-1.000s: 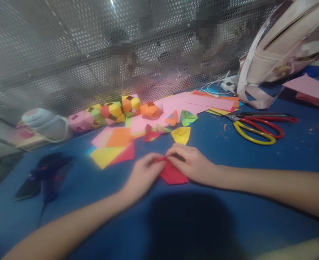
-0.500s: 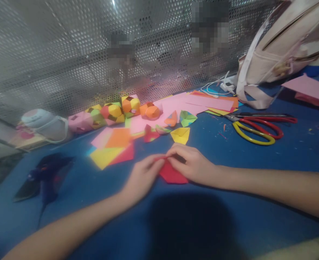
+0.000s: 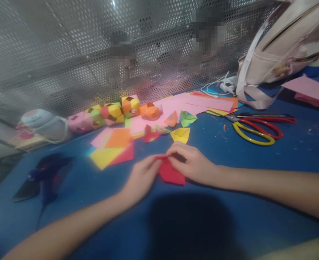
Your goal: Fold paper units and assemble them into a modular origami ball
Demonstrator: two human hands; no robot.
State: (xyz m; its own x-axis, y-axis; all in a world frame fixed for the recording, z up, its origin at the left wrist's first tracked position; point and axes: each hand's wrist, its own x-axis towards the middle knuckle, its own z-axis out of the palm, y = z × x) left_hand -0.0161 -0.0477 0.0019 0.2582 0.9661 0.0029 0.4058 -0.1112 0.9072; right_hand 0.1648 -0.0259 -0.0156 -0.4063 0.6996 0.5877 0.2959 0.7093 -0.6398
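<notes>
Between my hands is a folded piece of red paper, its flat part hanging toward me. My left hand pinches its upper left edge with thumb and fingers. My right hand grips the upper right edge, thumb and forefinger close to the left fingertips. Just beyond my right hand lies a folded yellow paper piece. Near it are a green one, an orange one and a red one. Square sheets of coloured paper, with a yellow sheet in front, lie beyond my left hand.
Scissors with red and yellow handles lie at right, before a pale bag. A dark blue glue gun rests at left. Several paper balls line the perforated metal screen, beside a pale bottle.
The lower part of the red paper has shifted slightly left and tilted. Both hands keep their grip and have barely moved.
</notes>
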